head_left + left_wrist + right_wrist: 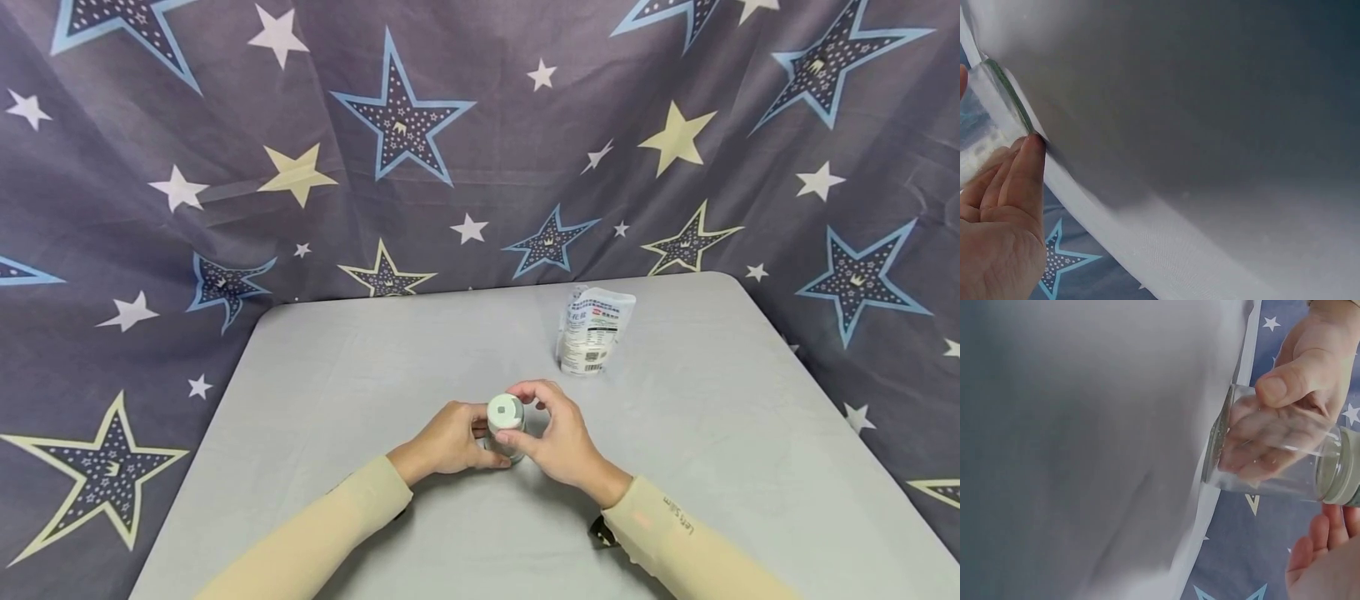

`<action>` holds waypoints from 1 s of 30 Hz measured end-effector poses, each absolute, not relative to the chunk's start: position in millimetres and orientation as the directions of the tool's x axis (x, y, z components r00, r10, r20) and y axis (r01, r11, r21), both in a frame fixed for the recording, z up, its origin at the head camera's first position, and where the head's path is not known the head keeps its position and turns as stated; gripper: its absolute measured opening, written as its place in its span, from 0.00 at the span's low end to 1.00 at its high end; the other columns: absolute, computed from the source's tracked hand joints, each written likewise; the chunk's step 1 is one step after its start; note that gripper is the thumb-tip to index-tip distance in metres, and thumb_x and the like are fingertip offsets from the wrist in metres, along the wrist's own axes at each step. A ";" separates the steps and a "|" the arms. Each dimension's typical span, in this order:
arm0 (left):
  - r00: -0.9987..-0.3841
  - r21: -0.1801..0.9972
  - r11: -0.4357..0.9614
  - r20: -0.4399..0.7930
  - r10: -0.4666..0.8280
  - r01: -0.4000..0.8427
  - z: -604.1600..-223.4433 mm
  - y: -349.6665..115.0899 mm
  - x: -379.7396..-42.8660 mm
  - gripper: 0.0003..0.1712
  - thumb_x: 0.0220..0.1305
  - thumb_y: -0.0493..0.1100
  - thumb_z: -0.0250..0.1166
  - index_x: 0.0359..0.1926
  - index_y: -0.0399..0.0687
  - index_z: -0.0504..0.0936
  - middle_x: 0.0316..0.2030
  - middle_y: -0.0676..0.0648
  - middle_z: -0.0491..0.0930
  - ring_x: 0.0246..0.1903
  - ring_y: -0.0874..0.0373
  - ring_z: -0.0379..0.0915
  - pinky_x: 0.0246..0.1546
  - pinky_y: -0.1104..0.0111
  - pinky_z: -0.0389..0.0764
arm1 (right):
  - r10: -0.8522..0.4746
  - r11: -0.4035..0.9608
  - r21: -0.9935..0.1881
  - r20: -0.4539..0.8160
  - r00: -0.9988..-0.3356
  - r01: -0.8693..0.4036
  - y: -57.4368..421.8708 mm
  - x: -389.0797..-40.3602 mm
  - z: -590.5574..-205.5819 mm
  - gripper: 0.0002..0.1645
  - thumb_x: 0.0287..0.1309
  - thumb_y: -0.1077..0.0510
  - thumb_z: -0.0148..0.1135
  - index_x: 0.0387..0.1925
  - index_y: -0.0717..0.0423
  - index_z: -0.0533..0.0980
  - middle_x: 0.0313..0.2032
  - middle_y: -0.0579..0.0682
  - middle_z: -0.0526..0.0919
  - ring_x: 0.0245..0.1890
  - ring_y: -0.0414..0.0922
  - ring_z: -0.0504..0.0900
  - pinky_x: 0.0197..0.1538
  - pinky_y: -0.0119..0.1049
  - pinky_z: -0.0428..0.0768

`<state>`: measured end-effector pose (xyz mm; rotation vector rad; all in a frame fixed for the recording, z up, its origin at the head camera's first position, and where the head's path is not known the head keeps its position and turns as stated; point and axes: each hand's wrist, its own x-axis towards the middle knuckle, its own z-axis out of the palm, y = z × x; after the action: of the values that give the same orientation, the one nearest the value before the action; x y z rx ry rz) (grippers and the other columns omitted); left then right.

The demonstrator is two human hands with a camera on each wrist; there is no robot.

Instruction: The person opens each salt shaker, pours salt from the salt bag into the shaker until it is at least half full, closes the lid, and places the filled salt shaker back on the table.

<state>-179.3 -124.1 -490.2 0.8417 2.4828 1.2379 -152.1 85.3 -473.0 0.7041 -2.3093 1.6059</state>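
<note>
A clear glass jar [1285, 459] with a pale green lid [506, 411] stands on the grey-covered table [360, 358] in front of me. My left hand [453, 437] grips the glass body from the left. In the right wrist view its thumb and fingers wrap round the jar, and some fingers show through the glass. My right hand [561, 433] holds the lid from the right, thumb on the near side and fingers on the far side. The left wrist view catches only the jar's base edge and part of the left hand [1007, 219].
A white and clear printed pouch [595, 333] stands farther back on the table, right of the jar. Behind the table hangs a dark curtain [487, 192] with stars on it.
</note>
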 end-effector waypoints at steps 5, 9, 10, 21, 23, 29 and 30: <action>-0.800 0.782 0.480 0.040 0.599 0.398 -490.1 -125.1 -179.3 0.29 0.46 0.44 0.86 0.51 0.49 0.86 0.48 0.53 0.87 0.50 0.61 0.84 0.52 0.75 0.81 | -0.320 0.250 -0.813 0.443 -0.837 -0.526 88.8 -154.7 -472.7 0.32 0.49 0.62 0.81 0.57 0.53 0.79 0.49 0.46 0.83 0.51 0.47 0.79 0.54 0.54 0.78; -0.800 0.786 0.481 0.029 0.599 0.388 -489.6 -125.4 -179.5 0.30 0.46 0.45 0.86 0.52 0.48 0.86 0.49 0.53 0.87 0.50 0.62 0.83 0.52 0.75 0.81 | -0.374 0.220 -0.821 0.428 -0.823 -0.527 91.0 -156.7 -472.4 0.32 0.53 0.64 0.78 0.60 0.55 0.78 0.52 0.47 0.83 0.55 0.47 0.78 0.58 0.57 0.78; -0.800 0.787 0.481 0.027 0.599 0.386 -489.5 -125.4 -179.5 0.30 0.46 0.45 0.86 0.52 0.48 0.86 0.49 0.53 0.87 0.50 0.62 0.83 0.52 0.75 0.81 | -0.381 0.218 -0.823 0.424 -0.822 -0.525 91.5 -157.2 -472.4 0.32 0.54 0.64 0.78 0.61 0.54 0.78 0.53 0.47 0.83 0.56 0.47 0.78 0.59 0.57 0.78; -0.801 0.792 0.473 0.035 0.597 0.387 -489.3 -123.9 -178.8 0.30 0.46 0.43 0.85 0.52 0.49 0.86 0.48 0.53 0.87 0.50 0.61 0.84 0.52 0.75 0.81 | -0.308 0.263 -0.807 0.449 -0.839 -0.529 90.9 -152.4 -469.8 0.39 0.44 0.64 0.83 0.60 0.59 0.77 0.50 0.51 0.83 0.50 0.52 0.78 0.51 0.48 0.76; -0.803 0.796 0.468 0.037 0.595 0.384 -489.1 -123.6 -178.5 0.29 0.46 0.43 0.85 0.52 0.49 0.86 0.48 0.53 0.87 0.50 0.61 0.84 0.51 0.75 0.81 | -0.272 0.263 -0.814 0.453 -0.849 -0.519 88.7 -149.3 -464.9 0.38 0.40 0.66 0.85 0.56 0.63 0.77 0.47 0.55 0.83 0.47 0.57 0.78 0.49 0.49 0.75; -0.808 0.793 0.472 0.042 0.588 0.385 -488.5 -123.1 -178.0 0.28 0.46 0.43 0.86 0.50 0.50 0.86 0.47 0.53 0.88 0.49 0.62 0.85 0.50 0.76 0.81 | -0.216 0.256 -0.844 0.425 -0.879 -0.471 83.9 -138.5 -442.8 0.35 0.34 0.67 0.87 0.47 0.67 0.77 0.40 0.60 0.81 0.44 0.64 0.75 0.49 0.38 0.71; -0.808 0.793 0.472 0.043 0.588 0.385 -488.7 -123.0 -178.1 0.28 0.46 0.43 0.86 0.50 0.50 0.87 0.47 0.53 0.88 0.48 0.62 0.85 0.50 0.76 0.81 | -0.211 0.258 -0.848 0.418 -0.883 -0.463 83.5 -137.4 -440.7 0.35 0.34 0.67 0.87 0.46 0.66 0.77 0.40 0.60 0.81 0.44 0.64 0.75 0.49 0.37 0.71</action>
<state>-178.1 -123.0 -488.7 0.8370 2.4847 1.2481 -137.4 83.5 -440.7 0.6308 -2.3077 1.6740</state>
